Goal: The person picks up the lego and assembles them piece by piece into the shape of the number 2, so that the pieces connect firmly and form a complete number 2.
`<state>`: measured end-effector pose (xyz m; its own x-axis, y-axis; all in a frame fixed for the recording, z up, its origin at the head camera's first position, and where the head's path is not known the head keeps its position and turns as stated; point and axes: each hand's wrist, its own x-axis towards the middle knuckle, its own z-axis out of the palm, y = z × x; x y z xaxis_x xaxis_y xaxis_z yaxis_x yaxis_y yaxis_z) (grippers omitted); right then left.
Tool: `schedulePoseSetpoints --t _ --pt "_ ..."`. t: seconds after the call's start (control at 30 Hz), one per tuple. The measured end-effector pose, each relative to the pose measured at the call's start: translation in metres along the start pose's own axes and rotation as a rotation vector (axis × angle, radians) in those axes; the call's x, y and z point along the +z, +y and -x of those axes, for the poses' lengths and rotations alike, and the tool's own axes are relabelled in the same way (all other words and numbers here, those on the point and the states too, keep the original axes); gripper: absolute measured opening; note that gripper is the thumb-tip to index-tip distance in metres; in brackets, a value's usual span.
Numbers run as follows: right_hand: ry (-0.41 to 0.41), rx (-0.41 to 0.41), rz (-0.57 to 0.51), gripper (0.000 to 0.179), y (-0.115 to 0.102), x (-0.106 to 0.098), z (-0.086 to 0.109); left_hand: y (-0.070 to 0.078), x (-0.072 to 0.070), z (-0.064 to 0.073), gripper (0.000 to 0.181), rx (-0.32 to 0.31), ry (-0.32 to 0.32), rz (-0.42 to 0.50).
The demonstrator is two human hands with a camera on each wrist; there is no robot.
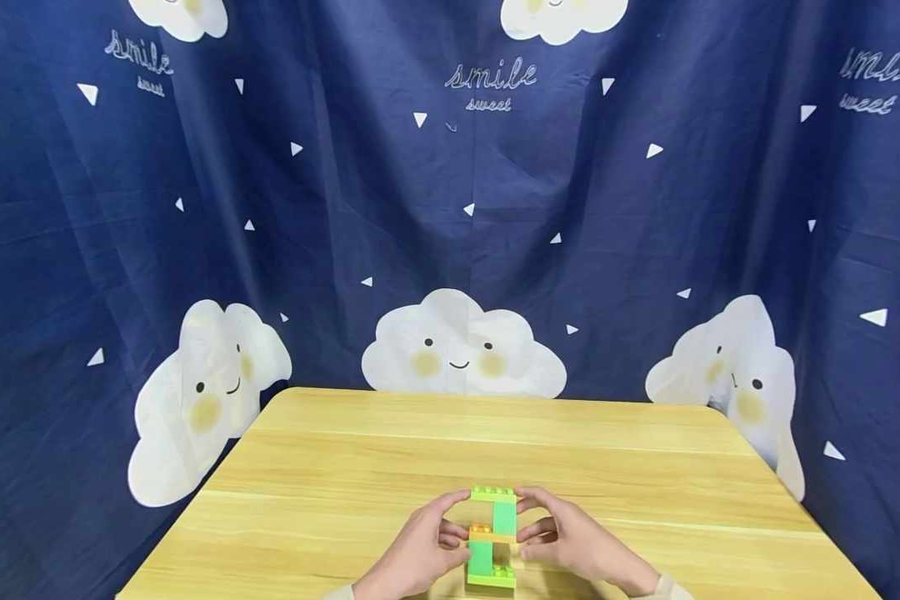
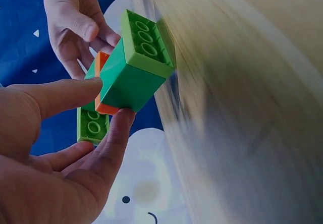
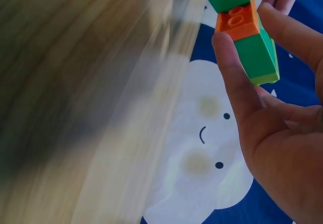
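Note:
A zigzag stack of toy building blocks (image 1: 480,557) stands upright between my two hands. From the top it runs lime plate (image 1: 492,493), green block (image 1: 505,518), orange plate (image 1: 492,538), green block, lime plate (image 1: 491,581). My left hand (image 1: 416,542) holds it from the left, index finger at the top plate and thumb by the lower green block (image 2: 126,80). On the other side my right hand (image 1: 573,540) grips the stack, its fingertips along the upper green block and orange plate (image 3: 242,24). Hollow undersides of both lime plates show in the left wrist view.
Beneath the stack lies a light wood-grain table (image 1: 330,467) with rounded far corners. Behind and around it hangs a dark blue curtain (image 1: 390,217) printed with white smiling clouds (image 1: 461,342), small triangles and lettering.

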<state>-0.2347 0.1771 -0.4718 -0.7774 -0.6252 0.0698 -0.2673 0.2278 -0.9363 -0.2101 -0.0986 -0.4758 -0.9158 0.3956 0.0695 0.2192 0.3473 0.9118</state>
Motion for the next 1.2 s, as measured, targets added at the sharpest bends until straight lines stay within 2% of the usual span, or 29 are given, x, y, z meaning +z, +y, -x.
schedulePoseSetpoints --t 0.27,0.5,0.73,1.2 --pt "-0.002 0.023 0.024 0.084 -0.0001 0.0025 -0.0003 -0.0019 -0.0012 -0.0002 0.073 -0.006 -0.013 0.004" --pt "0.008 0.042 0.030 0.082 -0.0005 0.0051 0.0011 -0.0057 -0.0011 -0.0011 0.071 0.010 -0.019 -0.015" --pt "0.009 0.062 0.019 0.081 -0.0006 0.0078 -0.0006 -0.0069 -0.0016 -0.0009 0.071 -0.006 -0.025 -0.021" --pt "-0.004 0.151 0.020 0.076 -0.0004 0.0077 0.0001 -0.0072 0.0008 -0.0001 0.062 -0.012 -0.050 -0.019"
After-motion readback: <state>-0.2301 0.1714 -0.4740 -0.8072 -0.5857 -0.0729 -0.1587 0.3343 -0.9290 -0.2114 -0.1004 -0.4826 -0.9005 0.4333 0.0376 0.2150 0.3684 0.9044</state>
